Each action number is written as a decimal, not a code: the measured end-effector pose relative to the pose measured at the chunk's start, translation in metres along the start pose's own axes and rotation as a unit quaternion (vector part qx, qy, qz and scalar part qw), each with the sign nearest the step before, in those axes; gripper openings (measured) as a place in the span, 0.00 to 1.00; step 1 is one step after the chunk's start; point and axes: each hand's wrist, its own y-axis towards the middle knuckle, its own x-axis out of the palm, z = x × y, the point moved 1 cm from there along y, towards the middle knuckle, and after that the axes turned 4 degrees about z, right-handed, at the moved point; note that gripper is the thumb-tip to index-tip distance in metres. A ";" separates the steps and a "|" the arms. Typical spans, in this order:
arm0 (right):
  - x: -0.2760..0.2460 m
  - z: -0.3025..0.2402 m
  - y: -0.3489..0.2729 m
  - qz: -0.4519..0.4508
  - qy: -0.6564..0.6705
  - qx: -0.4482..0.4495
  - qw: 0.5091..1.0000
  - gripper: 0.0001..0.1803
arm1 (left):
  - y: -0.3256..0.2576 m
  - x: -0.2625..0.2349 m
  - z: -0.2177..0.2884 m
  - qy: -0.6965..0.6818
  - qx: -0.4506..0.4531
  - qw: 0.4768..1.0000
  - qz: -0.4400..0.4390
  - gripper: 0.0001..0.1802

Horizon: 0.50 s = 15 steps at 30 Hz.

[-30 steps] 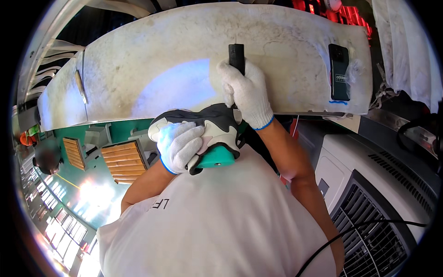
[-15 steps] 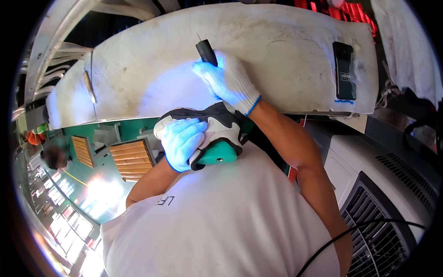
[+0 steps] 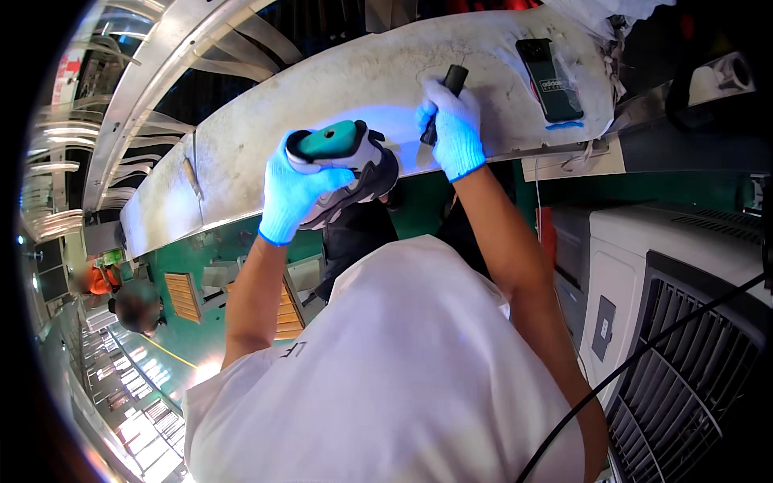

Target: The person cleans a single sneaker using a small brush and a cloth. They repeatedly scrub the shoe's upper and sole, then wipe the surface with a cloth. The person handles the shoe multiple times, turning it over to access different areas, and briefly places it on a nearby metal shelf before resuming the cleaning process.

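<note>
My left hand, in a white knit glove with blue trim, is closed round a black and white shoe at the bench's front edge. A green shoe last fills the shoe, its end with a small round hole facing up. To the right, my gloved right hand grips a slim tool with a black handle. Below the fist, a pale, flat, blade-like end points down near the shoe, apart from it. Fingers hide the tool's middle. Bluish light falls on both gloves.
The worn pale bench curves across the front. A phone lies on its right, a thin tool with a wooden handle on its left. A grey-white machine with a grille stands at right; a black cable crosses before it. People are at far left.
My left hand has raised the shoe from against my body to the bench edge and turned it, last end up. My right hand has tilted the tool, its pale end now showing below. The view has shifted.
</note>
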 end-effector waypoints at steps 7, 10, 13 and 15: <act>0.025 0.011 -0.014 -0.008 0.046 0.060 0.997 0.14 | 0.022 -0.004 -0.007 -0.071 -0.042 0.995 -0.057 0.41; 0.036 0.021 -0.022 0.031 0.032 0.072 0.996 0.15 | 0.020 -0.001 -0.008 -0.105 -0.058 0.991 -0.063 0.40; 0.042 0.021 -0.026 0.094 -0.053 0.055 0.993 0.14 | 0.018 0.003 -0.001 -0.077 -0.063 0.994 -0.046 0.37; 0.037 0.029 -0.014 0.058 -0.080 0.034 0.995 0.13 | 0.021 0.002 0.001 0.002 -0.041 0.999 -0.024 0.37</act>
